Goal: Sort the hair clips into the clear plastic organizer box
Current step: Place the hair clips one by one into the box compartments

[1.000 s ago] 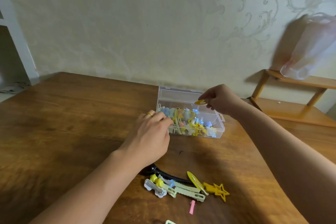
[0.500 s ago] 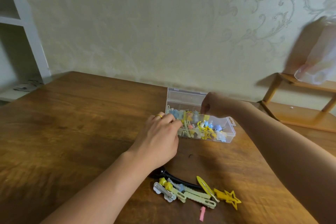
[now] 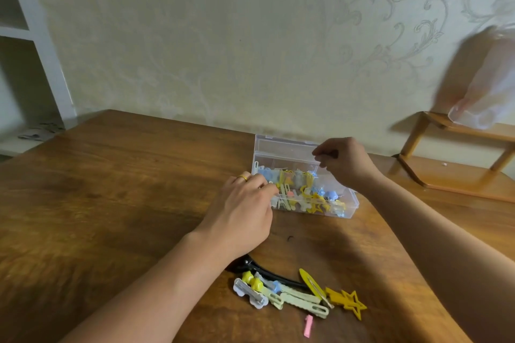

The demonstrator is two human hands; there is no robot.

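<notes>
Both hands hover at centre frame: my right hand (image 3: 344, 160), fingers curled, no longer holds its yellow clip; my left hand (image 3: 245, 211) steadies the clear plastic organizer box (image 3: 281, 147), grip unclear.

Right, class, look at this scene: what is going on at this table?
A person is sorting hair clips into a clear organizer box. The left hand rests against the box's near left side, fingers at the clips inside. The right hand hovers over the box, fingers curled. A loose pile of clips waits on the wooden table.
</notes>
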